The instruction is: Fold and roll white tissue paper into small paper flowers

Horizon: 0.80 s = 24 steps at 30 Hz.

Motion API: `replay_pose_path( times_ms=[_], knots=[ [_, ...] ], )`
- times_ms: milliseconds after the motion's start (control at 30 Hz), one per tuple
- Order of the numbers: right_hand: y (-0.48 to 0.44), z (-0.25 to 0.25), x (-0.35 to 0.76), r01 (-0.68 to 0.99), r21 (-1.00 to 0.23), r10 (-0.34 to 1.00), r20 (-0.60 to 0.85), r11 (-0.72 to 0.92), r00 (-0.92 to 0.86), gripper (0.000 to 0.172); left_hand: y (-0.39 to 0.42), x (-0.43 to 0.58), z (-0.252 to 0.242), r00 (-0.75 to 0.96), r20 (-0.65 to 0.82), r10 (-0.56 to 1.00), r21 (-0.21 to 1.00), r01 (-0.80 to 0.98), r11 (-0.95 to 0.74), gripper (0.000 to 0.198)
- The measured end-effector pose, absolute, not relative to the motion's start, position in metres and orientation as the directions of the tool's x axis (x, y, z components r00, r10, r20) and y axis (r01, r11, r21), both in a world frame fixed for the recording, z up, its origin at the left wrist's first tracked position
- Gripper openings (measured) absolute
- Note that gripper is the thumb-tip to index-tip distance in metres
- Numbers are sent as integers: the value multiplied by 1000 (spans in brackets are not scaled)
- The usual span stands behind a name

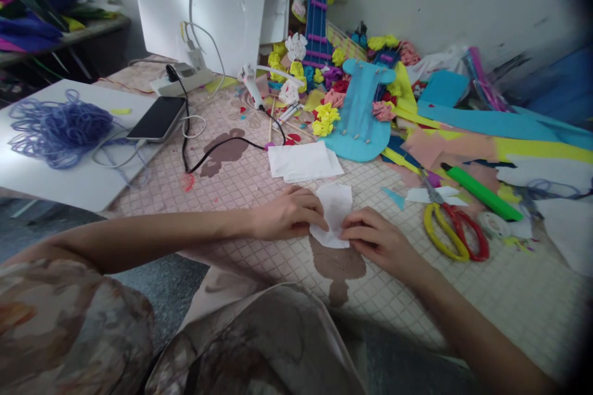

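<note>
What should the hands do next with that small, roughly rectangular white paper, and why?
Perhaps bring the sides of the small white paper together: the left hand and right hand already touch its opposite sides, and its middle lies open between them.

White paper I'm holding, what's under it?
Past the near edge of the paper, a brown patch shows on the table. How far the patch runs beneath, and anything else the paper covers, can't be seen.

Bluish yarn [65, 128] on a white board [88, 188]; a dark phone [156, 118]; scissors [449, 211] near a green cutter [482, 192]
</note>
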State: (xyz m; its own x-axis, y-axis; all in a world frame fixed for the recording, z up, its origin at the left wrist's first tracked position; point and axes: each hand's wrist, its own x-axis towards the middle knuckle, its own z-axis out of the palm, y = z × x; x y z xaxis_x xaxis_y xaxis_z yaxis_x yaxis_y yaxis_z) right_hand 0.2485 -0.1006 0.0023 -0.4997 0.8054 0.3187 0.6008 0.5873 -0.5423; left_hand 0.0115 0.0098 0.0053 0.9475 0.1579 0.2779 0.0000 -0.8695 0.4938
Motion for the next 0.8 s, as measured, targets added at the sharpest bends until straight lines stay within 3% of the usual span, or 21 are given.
replay_pose_path(
  times_ms=[167,433,633,800],
  knots=[
    [-100,5,247,585,-612,835,261,531,-485,22,12,13,7,953,259,158,558,-14,-830,15],
    [-94,10,236,613,-750,953,74,247,-293,6,19,22,7,943,271,192,665,-39,-746,13],
    [-95,12,239,568,-786,933,29,242,-358,8,29,21,7,963,251,94,701,-114,-704,5],
    [-95,14,239,582,-767,925,37,268,-378,9,30,21,7,961,252,115,710,-102,-696,7]
  ],
)
